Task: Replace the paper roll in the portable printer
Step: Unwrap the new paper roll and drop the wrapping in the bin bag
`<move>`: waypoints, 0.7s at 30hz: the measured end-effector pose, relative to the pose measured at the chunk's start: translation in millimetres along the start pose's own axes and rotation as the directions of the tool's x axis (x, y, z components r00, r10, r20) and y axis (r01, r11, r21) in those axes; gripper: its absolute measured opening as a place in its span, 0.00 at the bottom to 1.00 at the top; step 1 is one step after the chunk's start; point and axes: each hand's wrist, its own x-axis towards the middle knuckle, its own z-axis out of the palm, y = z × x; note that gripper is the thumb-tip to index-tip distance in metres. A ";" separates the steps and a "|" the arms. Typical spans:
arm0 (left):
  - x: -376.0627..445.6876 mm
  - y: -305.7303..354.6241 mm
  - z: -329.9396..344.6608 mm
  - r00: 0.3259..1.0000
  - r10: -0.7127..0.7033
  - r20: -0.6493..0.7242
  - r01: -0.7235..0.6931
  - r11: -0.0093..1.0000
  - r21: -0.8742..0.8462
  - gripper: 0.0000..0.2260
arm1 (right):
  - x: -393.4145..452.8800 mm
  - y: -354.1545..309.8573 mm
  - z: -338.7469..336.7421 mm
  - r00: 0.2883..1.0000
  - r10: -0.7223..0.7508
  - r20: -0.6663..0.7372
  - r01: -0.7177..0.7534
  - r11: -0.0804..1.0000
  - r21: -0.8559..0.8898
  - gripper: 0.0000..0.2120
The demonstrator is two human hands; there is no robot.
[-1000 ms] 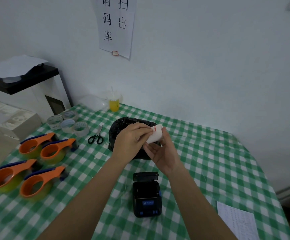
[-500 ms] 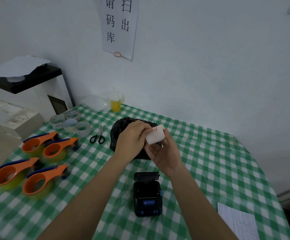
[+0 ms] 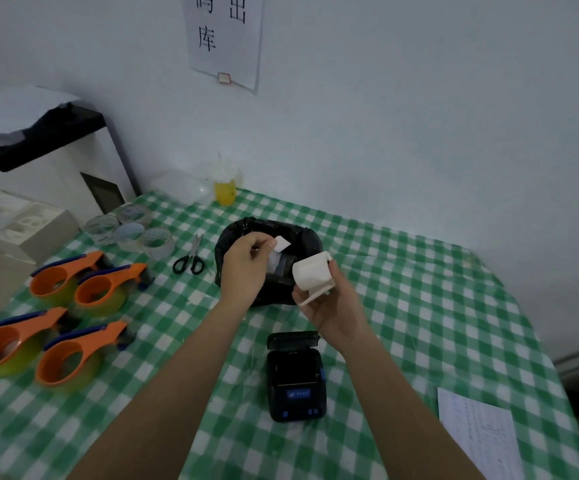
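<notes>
I am counting four orange tape dispensers (image 3: 83,292), three clear tape rolls (image 3: 132,233), one pair of scissors (image 3: 191,259), one black bag (image 3: 267,261) and one printer (image 3: 296,379) with its lid standing open. They are all sitting on a worktop (image 3: 419,306) covered in green-checked cloth, against a pale wall with a paper notice (image 3: 225,39). My right hand (image 3: 333,303) is grasping the white paper roll (image 3: 312,275) — its loose end is hanging below my grip. My left hand (image 3: 246,268) is pinching a small white scrap (image 3: 282,243) over the bag.
</notes>
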 end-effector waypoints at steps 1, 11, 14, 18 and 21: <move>4.4 -5.9 2.3 1.000 0.005 0.000 -0.005 0.999 0.052 0.06 | 4.0 -0.7 -2.8 0.999 -0.008 -0.045 0.008 1.000 0.004 0.24; 64.2 -58.5 50.5 0.978 -0.158 0.135 0.107 0.939 0.327 0.07 | 39.5 -7.5 -26.6 0.964 -0.001 -0.267 0.005 1.000 0.017 0.21; 76.1 -72.8 59.0 0.958 -0.215 0.189 0.129 0.913 0.387 0.06 | 46.5 -7.8 -31.3 0.961 0.006 -0.277 0.003 1.000 0.030 0.21; 84.6 -89.1 63.3 0.945 -0.261 0.196 0.155 0.888 0.433 0.09 | 50.6 -6.4 -33.5 0.962 0.021 -0.274 -0.010 0.999 0.042 0.21; 86.8 -86.9 64.0 0.942 -0.267 0.205 0.159 0.889 0.428 0.11 | 51.9 -7.1 -32.8 0.963 0.022 -0.268 -0.012 0.999 0.040 0.20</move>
